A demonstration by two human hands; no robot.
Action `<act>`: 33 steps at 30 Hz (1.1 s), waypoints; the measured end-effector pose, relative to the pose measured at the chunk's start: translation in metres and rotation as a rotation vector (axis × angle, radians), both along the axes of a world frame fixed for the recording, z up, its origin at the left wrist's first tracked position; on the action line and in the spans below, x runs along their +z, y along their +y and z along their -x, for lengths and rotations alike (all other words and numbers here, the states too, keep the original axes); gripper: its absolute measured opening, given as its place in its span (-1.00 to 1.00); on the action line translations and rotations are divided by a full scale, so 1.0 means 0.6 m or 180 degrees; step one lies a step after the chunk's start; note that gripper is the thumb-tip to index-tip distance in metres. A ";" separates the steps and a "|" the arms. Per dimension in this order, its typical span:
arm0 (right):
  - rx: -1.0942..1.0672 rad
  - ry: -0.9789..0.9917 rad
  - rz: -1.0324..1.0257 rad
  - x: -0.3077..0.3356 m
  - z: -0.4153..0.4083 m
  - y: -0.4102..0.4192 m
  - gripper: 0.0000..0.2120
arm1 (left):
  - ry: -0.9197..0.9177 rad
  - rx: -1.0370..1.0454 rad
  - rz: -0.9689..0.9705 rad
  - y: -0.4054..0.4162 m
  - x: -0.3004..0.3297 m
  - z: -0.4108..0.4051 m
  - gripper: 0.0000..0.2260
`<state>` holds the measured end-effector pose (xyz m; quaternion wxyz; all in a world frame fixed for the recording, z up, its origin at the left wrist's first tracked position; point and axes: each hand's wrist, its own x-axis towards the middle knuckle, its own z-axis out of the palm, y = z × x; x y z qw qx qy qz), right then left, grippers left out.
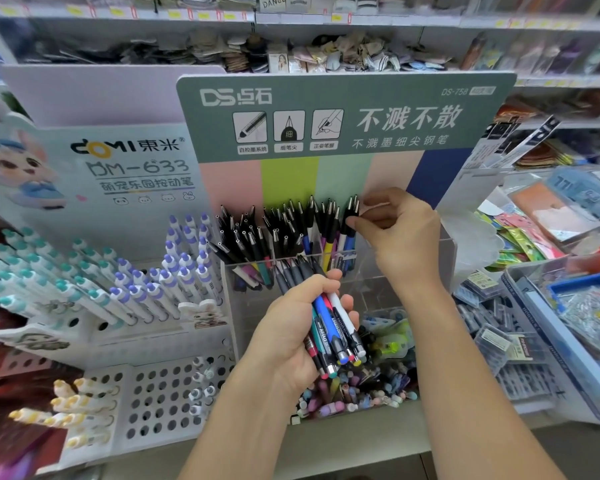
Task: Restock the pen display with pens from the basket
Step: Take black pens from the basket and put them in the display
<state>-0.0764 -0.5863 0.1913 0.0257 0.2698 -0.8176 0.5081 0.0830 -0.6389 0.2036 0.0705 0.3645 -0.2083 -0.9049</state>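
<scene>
In the clear bin point(343, 265) under the green DS board point(343, 112), your stocked pens point(284, 226) stand tips-up, packed into the left and middle sections. The right section of the bin holds far fewer. Your right hand point(402, 223) reaches to the rightmost standing pens; thumb and forefinger pinch the blue pen point(350, 233) at its black grip, other fingers loosely curled. Your left hand point(302, 327) is closed around a bundle point(329, 320) of pens, held in front of the bin with clicker ends pointing toward you. Barrels in the bundle are blue, white, teal and red; several read AIHAO.

Left of the bin, the DOMI rack point(125, 278) holds white pens with teal and purple caps, slanted in rows. Its lower perforated tiers point(160, 393) hold a few pens with yellow caps and several small ones.

Below your left hand, a tray point(361, 393) holds small pastel items; what they are cannot be told. Right of the bin, packaged goods point(551, 237) lie in heaps. An upper shelf point(291, 19) with price tags runs overhead. No basket is visible.
</scene>
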 end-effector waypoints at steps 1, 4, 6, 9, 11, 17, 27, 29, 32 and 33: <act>-0.0051 -0.0135 0.0107 0.003 -0.004 0.004 -0.79 | 0.0004 -0.0013 0.0017 0.000 0.000 0.000 -0.89; -0.0366 -0.0052 0.0140 0.025 -0.034 0.025 -0.87 | 0.0015 -0.0048 0.0093 0.000 -0.002 0.002 -0.88; -0.0152 -0.0314 -0.0040 0.041 -0.055 0.037 -0.85 | 0.0013 -0.0117 0.0189 0.001 -0.002 0.004 -0.90; 0.0774 -0.1717 -0.0471 0.052 -0.079 0.043 -0.75 | -0.0016 -0.0310 0.0388 0.005 0.000 0.006 -0.94; 0.1085 -0.2347 -0.0489 0.049 -0.084 0.044 -0.74 | -0.0024 -0.0370 0.0495 0.009 0.002 0.008 -0.92; 0.0752 -0.3031 0.0131 0.034 -0.079 0.049 -0.80 | 0.0092 -0.0347 0.0507 0.014 0.002 0.010 -0.80; -0.0088 -0.1831 0.2113 0.056 -0.020 0.059 -0.83 | 0.0193 -0.0023 0.0083 0.006 -0.006 0.001 -0.85; -0.0102 -0.1136 0.1650 0.049 -0.009 0.050 -0.86 | 0.0213 0.0010 0.0073 0.003 -0.007 0.001 -0.84; -0.0027 -0.0384 0.0818 0.030 -0.005 0.030 -0.88 | 0.0285 0.0051 0.0016 0.001 -0.006 0.000 -0.86; 0.0012 -0.0229 0.0566 0.024 -0.006 0.026 -0.90 | 0.0307 0.0061 -0.0004 0.000 -0.006 -0.001 -0.86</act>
